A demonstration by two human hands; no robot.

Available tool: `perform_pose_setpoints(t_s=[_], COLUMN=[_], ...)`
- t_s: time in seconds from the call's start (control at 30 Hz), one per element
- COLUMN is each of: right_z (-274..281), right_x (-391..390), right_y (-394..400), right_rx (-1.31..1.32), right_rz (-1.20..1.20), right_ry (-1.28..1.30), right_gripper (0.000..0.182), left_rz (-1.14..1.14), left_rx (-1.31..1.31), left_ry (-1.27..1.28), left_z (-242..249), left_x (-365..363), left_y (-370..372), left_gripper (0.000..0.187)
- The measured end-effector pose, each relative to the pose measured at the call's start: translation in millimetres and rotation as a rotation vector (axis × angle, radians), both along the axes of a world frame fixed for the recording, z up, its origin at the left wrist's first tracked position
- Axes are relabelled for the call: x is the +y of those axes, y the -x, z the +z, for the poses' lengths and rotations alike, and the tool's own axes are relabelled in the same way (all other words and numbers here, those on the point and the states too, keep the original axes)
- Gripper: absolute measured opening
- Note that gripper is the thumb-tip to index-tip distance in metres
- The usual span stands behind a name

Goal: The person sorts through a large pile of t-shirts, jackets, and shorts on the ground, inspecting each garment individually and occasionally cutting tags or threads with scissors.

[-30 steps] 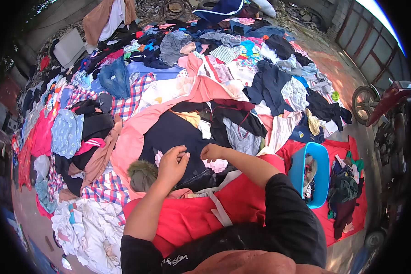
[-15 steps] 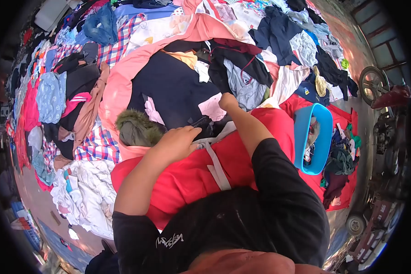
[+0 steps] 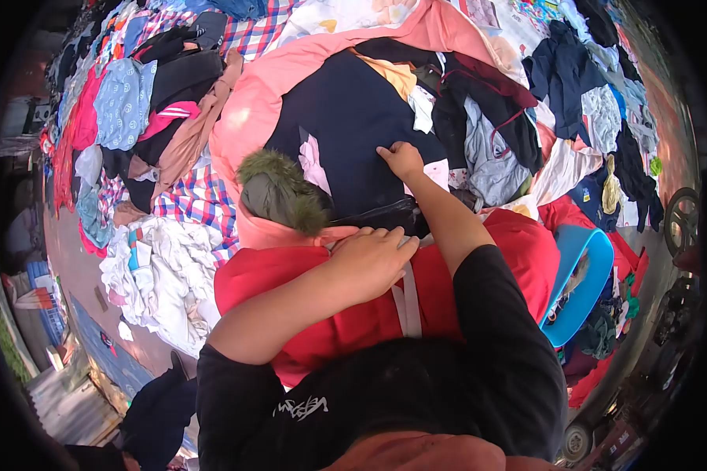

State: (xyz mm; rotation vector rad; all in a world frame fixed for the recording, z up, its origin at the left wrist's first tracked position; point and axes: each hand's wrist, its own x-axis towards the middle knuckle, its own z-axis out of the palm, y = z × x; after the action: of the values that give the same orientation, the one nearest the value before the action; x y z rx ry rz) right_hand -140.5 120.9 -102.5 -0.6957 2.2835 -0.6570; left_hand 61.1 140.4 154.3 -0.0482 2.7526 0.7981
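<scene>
My right hand (image 3: 403,159) is on a large navy garment (image 3: 346,125), its fingers bent and pinched together against the cloth. Beside that hand shows a pale pink piece (image 3: 432,174). My left hand (image 3: 373,259) lies at the far edge of a red bundle (image 3: 306,334) in front of my body, with fingers stretched to the right and slightly bent. Just beyond it are black shiny material (image 3: 381,216) and an olive piece with fur trim (image 3: 283,192). A salmon-pink cloth (image 3: 247,118) curves around the navy garment.
A blue plastic basket (image 3: 580,286) leans at the bundle's right end. White clothes (image 3: 169,275) are heaped at left, with mixed garments (image 3: 173,86) behind them. A dark-clothed leg (image 3: 161,408) shows at lower left. A wheel (image 3: 681,222) stands at far right.
My right hand has moved from the pale pink piece onto the navy garment. My left hand has shifted right along the red bundle's edge. The camera view has tilted, and the basket appears lower.
</scene>
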Motion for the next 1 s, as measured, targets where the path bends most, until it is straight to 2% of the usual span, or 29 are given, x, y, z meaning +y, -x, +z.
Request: perform_pose_setpoints(t_s=[0.17,0.23,0.33,0.43,0.53,0.6,0.7,0.73,0.77,0.8,0.83,0.93,1.0], right_z=[-36.9,-42.0,-29.5,-4.2,56.2,73.9,102.2,111.0,63.0,83.3,78.4,45.6,59.3], right_x=[18.3,35.6,72.5,113.3,127.0,133.8,134.9,121.2,124.3,92.9,63.9,-23.6,-67.6], right_y=[-17.9,7.6,77.2,151.9,190.3,216.3,209.7,197.1,216.5,175.2,146.6,69.9,20.5], right_rx=[0.039,0.203,0.581,0.683,0.612,0.531,0.712,0.721,0.835,0.856,0.857,0.638,0.534], right_rz=[0.131,0.134,0.272,0.409,0.293,0.273,0.186,0.241,0.399,0.411,0.429,0.298,0.205], right_ry=[0.011,0.044,-0.089,-0.554,-0.998,-1.249,-1.169,-1.073,-0.826,-0.645,-0.497,-0.006,0.032], right_gripper=[0.029,0.027,0.024,0.022,0.021,0.023,0.023,0.024,0.021,0.018,0.017,0.035,0.049], left_rz=[0.021,0.0,-0.005,0.01,0.029,0.03,0.033,0.029,0.02,0.008,-0.003,-0.026,-0.007], left_rx=[0.016,-0.002,0.001,0.013,0.004,0.038,0.071,0.073,0.073,0.072,0.071,0.065,0.092], left_ry=[0.039,0.03,0.042,0.022,0.023,0.042,0.061,0.065,0.061,0.063,0.073,0.114,0.105], left_z=[-13.2,-7.9,-13.2,-12.7,-9.6,-9.6,-4.3,-3.1,-4.7,-6.3,-7.4,-11.7,-12.2], left_x=[2.9,2.5,6.4,6.0,4.0,4.2,1.1,1.5,3.7,5.3,5.1,10.0,10.8], left_y=[-8.2,-10.2,-17.5,-26.3,-28.2,-29.5,-32.9,-34.6,-34.3,-33.0,-30.3,-21.7,-19.6], left_gripper=[0.047,0.046,0.041,0.036,0.032,0.032,0.032,0.032,0.033,0.033,0.034,0.037,0.039])
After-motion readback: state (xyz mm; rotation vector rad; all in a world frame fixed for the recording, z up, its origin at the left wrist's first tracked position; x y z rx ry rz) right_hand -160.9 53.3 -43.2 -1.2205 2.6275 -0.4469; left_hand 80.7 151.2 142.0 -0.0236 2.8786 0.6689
